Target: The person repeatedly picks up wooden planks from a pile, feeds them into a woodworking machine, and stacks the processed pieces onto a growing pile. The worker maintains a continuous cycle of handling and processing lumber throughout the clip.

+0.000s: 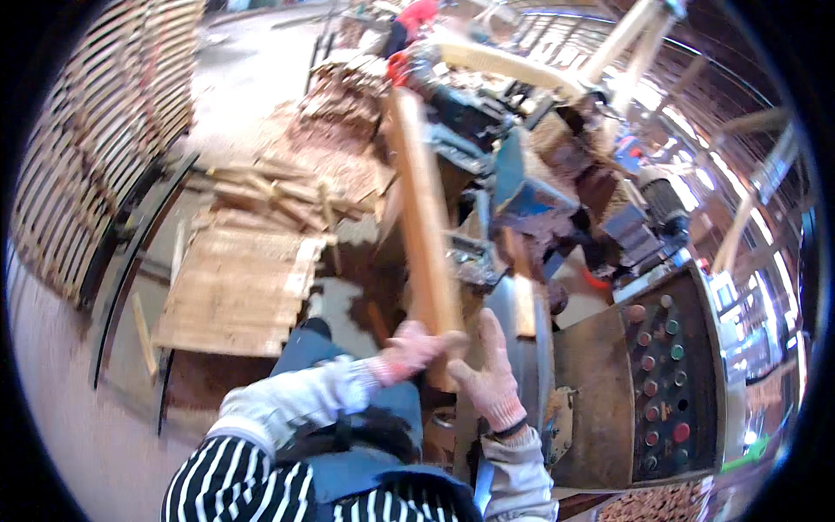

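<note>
A long wooden plank (424, 217) stretches away from me beside the machine, slightly blurred. Around its near end my left hand (410, 351), in a pale pinkish work glove, is closed. My right hand (490, 374), gloved the same way, is open: its fingers point forward and its thumb is spread toward the plank's near end. Whether that thumb touches the wood I cannot tell. A shorter wooden piece (522, 296) lies on the machine's metal bed (531, 365), just beyond my right hand.
At right stands a control panel (665, 383) with several buttons. Blue machine parts (526, 178) and a motor (663, 198) lie ahead. On the left are a stack of boards (239, 291), loose sticks (278, 196) and a tall slat stack (113, 130). Sawdust (283, 139) and a person in red (417, 13) are farther off.
</note>
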`<state>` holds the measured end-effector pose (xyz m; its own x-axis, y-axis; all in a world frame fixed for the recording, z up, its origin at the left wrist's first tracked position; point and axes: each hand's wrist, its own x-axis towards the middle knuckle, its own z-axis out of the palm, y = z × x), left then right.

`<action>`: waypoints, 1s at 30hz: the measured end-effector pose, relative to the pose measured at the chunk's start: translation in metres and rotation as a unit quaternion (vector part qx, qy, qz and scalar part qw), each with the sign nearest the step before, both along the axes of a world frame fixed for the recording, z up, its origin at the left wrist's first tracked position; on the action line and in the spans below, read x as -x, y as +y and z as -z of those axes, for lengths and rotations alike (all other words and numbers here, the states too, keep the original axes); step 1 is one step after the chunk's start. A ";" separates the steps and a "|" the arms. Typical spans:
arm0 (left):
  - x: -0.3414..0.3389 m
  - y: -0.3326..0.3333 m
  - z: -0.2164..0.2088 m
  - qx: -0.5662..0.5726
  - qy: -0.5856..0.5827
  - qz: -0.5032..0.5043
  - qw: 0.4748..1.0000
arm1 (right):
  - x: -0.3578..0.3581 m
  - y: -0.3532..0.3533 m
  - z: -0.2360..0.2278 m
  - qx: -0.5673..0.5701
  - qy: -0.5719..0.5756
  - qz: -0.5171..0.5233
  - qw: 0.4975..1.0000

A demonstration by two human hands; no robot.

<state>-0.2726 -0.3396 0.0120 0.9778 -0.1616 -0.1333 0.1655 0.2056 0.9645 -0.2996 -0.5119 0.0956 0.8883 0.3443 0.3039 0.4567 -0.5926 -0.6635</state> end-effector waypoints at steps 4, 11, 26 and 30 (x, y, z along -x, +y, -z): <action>0.020 -0.059 -0.033 -0.077 -0.111 0.239 0.962 | 0.087 -0.031 -0.007 -0.048 0.089 0.207 0.973; -0.045 0.004 0.110 0.004 0.002 -0.115 0.993 | 0.202 -0.100 0.028 0.273 0.146 0.294 0.904; 0.108 0.333 0.420 -0.131 0.518 -0.594 0.602 | -0.079 -0.074 0.070 0.010 -0.127 0.398 0.909; 0.111 0.332 0.449 0.073 0.444 -0.664 0.597 | -0.106 -0.090 0.083 -0.029 -0.099 0.370 0.923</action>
